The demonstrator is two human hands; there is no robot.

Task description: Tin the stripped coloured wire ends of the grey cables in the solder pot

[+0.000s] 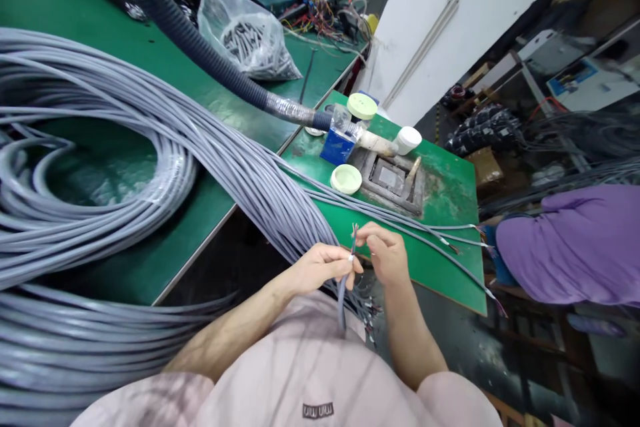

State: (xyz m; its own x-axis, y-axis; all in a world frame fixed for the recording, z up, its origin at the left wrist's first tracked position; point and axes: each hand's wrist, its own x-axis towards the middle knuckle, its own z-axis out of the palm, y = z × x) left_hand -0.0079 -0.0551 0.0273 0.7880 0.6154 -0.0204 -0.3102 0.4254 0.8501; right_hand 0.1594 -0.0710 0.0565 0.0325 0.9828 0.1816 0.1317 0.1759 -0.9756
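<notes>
My left hand (327, 267) pinches the end of a grey cable (342, 300) just at its white band, in front of my body. Thin coloured wires (355, 235) stick up from the stripped cable end. My right hand (387, 257) is at these wires with its fingers bent, and its fingertips close on them from the right. Behind my hands a thick bundle of grey cables (270, 203) runs down from the upper left. On the green bench several cable ends (445, 238) with stripped wires point to the right.
A large grey cable coil (170, 173) covers the left table. A dark flexible hose (210, 60) reaches a blue box (337, 145) near a solder pot (390, 179) and a pale green lid (346, 179). A bag of small grey parts (247, 40) lies behind. A person in purple (575, 243) is at right.
</notes>
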